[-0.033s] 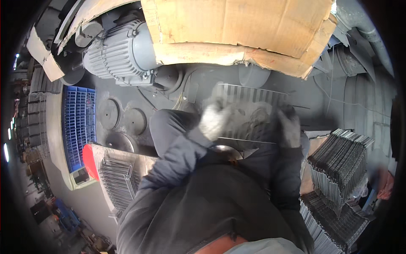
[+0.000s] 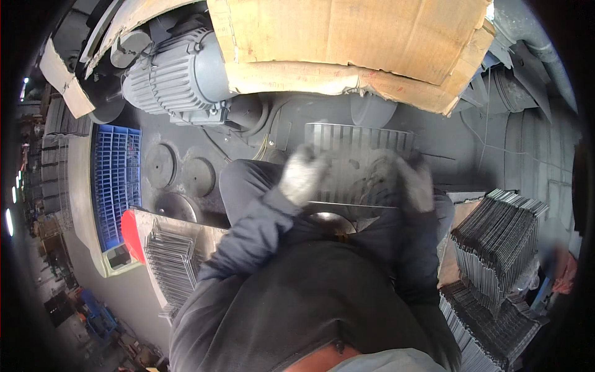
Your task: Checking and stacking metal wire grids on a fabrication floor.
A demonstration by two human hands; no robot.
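A flat metal grate [image 2: 354, 137] with a row of bars and slots is held out in front of my lap, and its lower middle is blurred. My left hand [image 2: 302, 176], in a pale work glove, closes on its left edge. On the opposite edge my right hand [image 2: 416, 182], gloved as well, grips it with fingers partly smeared by motion and darkened. Just below the grate a shiny rounded metal part [image 2: 331, 221] shows between my legs.
At the right stand tall stacks of metal grates [image 2: 496, 239]. To the left, more wire-like racks [image 2: 170, 263] lie on a board beside a blue plastic crate [image 2: 116, 186]. A grey electric motor [image 2: 176, 77] and a cardboard sheet [image 2: 347, 37] are ahead.
The grate and both my hands have shifted a little to the left. My grip on both edges stays the same.
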